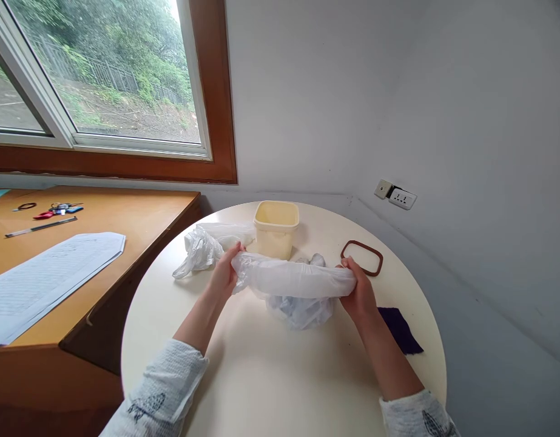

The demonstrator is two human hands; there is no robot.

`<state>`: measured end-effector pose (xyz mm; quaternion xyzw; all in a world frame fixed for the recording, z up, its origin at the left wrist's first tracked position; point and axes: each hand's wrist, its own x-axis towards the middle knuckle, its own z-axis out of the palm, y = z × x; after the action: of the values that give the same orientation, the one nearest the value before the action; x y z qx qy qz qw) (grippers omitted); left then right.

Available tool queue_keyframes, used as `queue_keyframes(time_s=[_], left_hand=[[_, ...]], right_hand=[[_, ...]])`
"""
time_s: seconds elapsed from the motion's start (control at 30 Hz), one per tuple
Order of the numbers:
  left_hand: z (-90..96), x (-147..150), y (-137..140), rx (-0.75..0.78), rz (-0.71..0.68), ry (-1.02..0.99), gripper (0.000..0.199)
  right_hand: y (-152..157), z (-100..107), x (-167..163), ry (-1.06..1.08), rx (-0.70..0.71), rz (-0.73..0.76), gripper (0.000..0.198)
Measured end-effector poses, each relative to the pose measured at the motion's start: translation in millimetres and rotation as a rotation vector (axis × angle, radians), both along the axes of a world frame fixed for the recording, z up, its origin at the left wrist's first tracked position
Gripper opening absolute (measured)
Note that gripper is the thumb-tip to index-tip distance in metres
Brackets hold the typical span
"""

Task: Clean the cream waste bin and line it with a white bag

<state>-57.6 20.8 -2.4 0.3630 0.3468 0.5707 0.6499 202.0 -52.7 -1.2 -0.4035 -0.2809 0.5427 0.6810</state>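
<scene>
I have the white plastic bag (293, 277) stretched between the two hands, on the near side of the yellow tub (274, 241). The bag is gathered into a long, flattened band; its long axis runs left to right across the tub's front, the right end a little lower in my view. The left hand (225, 271) pinches the left end and the right hand (360, 293) the other, fingers closed on the film at both. I see thin, milky plastic with soft wrinkles. Below the band, also nearer than the tub, hangs or lies a crumpled, translucent bundle (301, 311); I cannot tell whether it is joined to the held bag. The tub is smooth, rounded-square and open-topped, upright on the pale round tabletop (270, 388). Left of the tub I see a rumpled, shiny second bag (201, 247). To the tub's right is a brown ring (374, 272), a rounded rectangle, and nearer on that side a dark purple cloth (401, 331), partly behind the right forearm.
</scene>
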Motion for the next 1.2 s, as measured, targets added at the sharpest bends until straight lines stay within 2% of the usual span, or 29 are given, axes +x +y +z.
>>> queue_keyframes(time_s=[0.1,0.27,0.4,0.5,0.6,0.7,0.87,1.03,1.2], left_hand=[[-1.6,2,-2,-0.041,-0.110,0.045,0.036],[-3.3,3,-6,-0.030,-0.328,0.316,0.036],[-4.4,4,-9,0.100,-0.492,0.567,0.024],[-5.3,5,-10,0.209,-0.526,0.666,0.020],[-5.7,5,-9,0.225,-0.467,0.624,0.021],[-5.4,4,-8,0.168,-0.339,0.441,0.021],[-4.2,-1,-5,0.087,-0.165,0.097,0.023],[-5.6,-8,0,0.109,-0.021,-0.050,0.023],[-4.1,-12,2,0.108,0.038,-0.130,0.021]], right_hand=[[1,-4,-2,-0.198,0.012,0.022,0.031],[1,-9,0,-0.405,0.023,0.073,0.031],[-1,-7,-1,-0.557,0.022,0.192,0.033],[-1,-8,-2,-0.644,0.027,0.288,0.030],[1,-11,-2,-0.704,0.062,0.326,0.026],[1,-13,-2,-0.648,0.103,0.242,0.023],[-1,-8,0,-0.346,0.116,0.011,0.019],[1,-7,7,-0.080,0.158,-0.149,0.017],[3,-11,14,0.103,0.104,-0.234,0.019]])
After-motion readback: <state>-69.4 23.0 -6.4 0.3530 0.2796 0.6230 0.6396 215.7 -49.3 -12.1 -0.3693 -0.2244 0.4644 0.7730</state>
